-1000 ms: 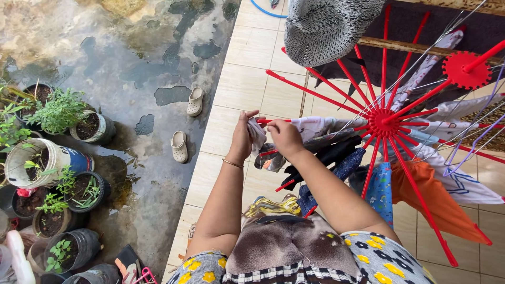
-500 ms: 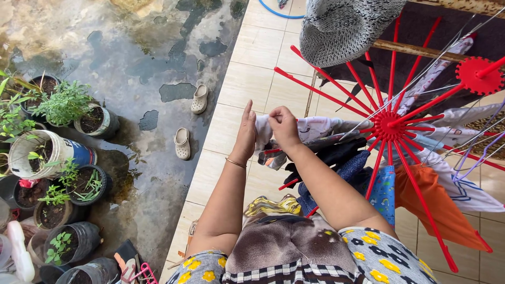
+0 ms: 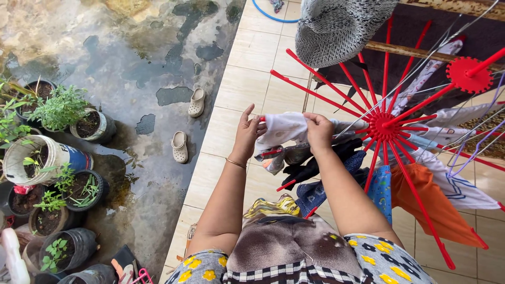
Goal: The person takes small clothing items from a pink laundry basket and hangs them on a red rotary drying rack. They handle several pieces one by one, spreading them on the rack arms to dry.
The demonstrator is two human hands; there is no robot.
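My left hand (image 3: 247, 134) pinches the left end of a small white garment (image 3: 284, 128) laid over a spoke of a red radial drying rack (image 3: 381, 125). Farther right along the same spoke, my right hand (image 3: 319, 131) grips the garment's other end, and the cloth is stretched flat between the two hands. Dark, blue and orange clothes (image 3: 434, 202) hang from the neighbouring spokes just below my hands. A grey knitted piece (image 3: 336, 26) hangs at the top of the rack.
A pair of pale clogs (image 3: 187, 124) lies on wet concrete beside the tiled floor (image 3: 247, 73). Several potted plants (image 3: 63, 113) stand at the left. A blue hose (image 3: 265, 11) curls at the top. Wire hangers (image 3: 473, 142) cross the rack at right.
My right hand has slid right along the spoke, spreading the white garment out from a bunch. My left hand has stayed at the spoke's end.
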